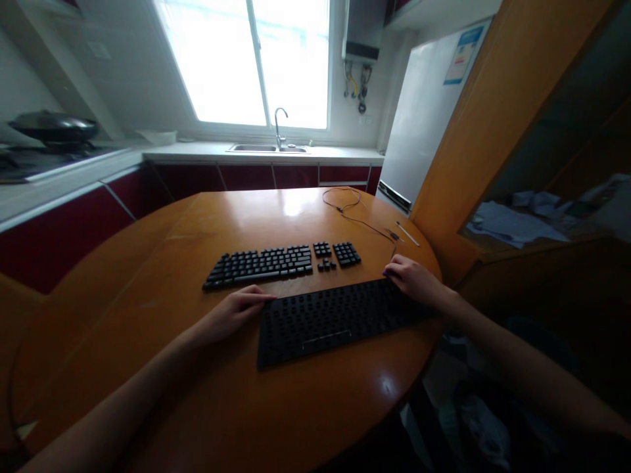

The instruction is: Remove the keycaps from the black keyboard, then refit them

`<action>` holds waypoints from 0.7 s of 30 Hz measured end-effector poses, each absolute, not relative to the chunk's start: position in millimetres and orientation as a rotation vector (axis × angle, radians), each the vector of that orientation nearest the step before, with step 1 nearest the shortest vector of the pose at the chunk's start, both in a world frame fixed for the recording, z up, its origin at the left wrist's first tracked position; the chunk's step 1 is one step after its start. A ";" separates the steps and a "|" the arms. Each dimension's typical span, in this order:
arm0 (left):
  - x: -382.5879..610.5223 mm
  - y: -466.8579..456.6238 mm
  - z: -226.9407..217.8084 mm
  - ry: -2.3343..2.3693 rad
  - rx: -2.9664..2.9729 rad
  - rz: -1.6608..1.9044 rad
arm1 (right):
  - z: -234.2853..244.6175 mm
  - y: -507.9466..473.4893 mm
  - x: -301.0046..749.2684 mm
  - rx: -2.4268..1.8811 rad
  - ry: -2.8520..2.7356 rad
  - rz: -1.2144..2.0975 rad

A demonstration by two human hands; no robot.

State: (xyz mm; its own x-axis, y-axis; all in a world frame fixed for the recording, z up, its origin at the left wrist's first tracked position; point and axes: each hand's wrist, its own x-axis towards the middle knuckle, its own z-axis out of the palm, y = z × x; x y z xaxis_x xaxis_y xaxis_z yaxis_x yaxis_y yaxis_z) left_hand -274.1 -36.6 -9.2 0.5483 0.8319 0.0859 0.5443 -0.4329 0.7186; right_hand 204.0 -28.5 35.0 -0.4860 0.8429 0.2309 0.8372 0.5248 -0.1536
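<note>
A black keyboard base point(320, 322) with its keycaps off lies slightly angled on the wooden table. My left hand point(239, 310) holds its back left corner, fingers together and fingertips on the edge. Over the back right part of the base, my right hand point(411, 277) is closed, its fingertips pinched at the rear edge. A small purplish bit shows at those fingertips; I cannot make out what it is. Just behind the base, the loose black keycaps point(266, 264) are laid out in keyboard order, with the number pad keycaps point(347, 254) grouped at the right.
A thin cable point(365, 223) loops over the far right of the wooden table point(197, 223) down towards my right hand. A slim white stick point(407, 234) lies near the right edge. Beyond stand a sink point(254, 148), a fridge point(419, 112) and a covered pan point(54, 125).
</note>
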 end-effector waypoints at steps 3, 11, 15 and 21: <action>-273.8 -36.9 -8.7 1.095 2.137 0.584 | 31.4 -27.0 194.3 -1.547 -2.495 0.128; -272.8 -37.0 -8.3 1.121 2.118 0.562 | 44.7 -13.5 203.0 -1.733 -2.370 0.272; -271.4 -38.4 -6.5 1.129 2.124 0.556 | 36.8 -17.9 202.5 -1.781 -2.342 0.346; -273.3 -36.4 -11.9 1.121 2.139 0.582 | 31.4 -27.5 203.4 -1.782 -2.316 0.363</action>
